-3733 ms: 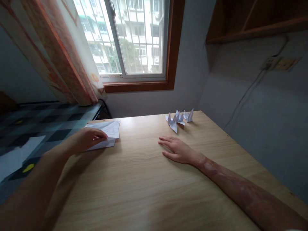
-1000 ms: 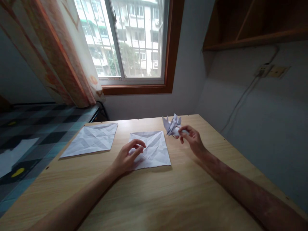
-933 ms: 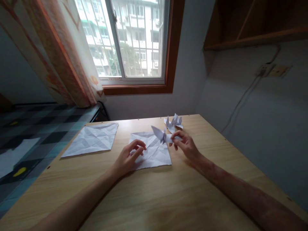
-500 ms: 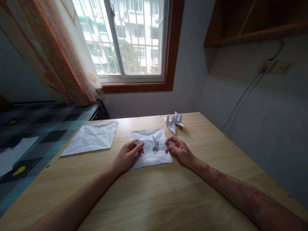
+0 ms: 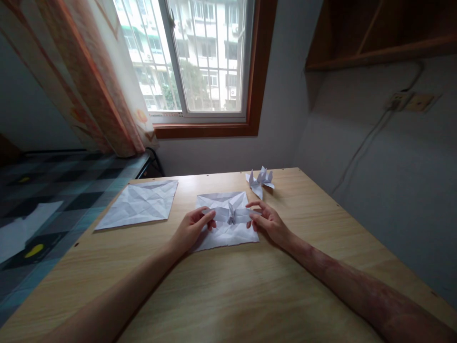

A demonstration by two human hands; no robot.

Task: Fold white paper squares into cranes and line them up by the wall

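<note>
A white origami crane (image 5: 231, 215) with its wings spread wide is held between my two hands. My left hand (image 5: 195, 226) pinches the left wing between thumb and fingers. At the other wing, my right hand (image 5: 267, 220) has its thumb and fingers on the tip, with the index finger raised a little off it. Below the crane a creased white sheet of paper (image 5: 228, 237) lies on the table. Whether the crane touches that sheet I cannot tell.
On the wooden table (image 5: 228, 290), another creased sheet (image 5: 137, 205) lies at the left. Folded paper cranes (image 5: 260, 180) stand near the back right edge. A checked bed (image 5: 67, 186) with loose paper (image 5: 30, 228) adjoins on the left, and a wall shelf (image 5: 378, 52) hangs at upper right.
My right index finger has lifted slightly from the wing. The crane's middle looks narrower and more upright. The whole view has shifted a little, with everything appearing slightly further right.
</note>
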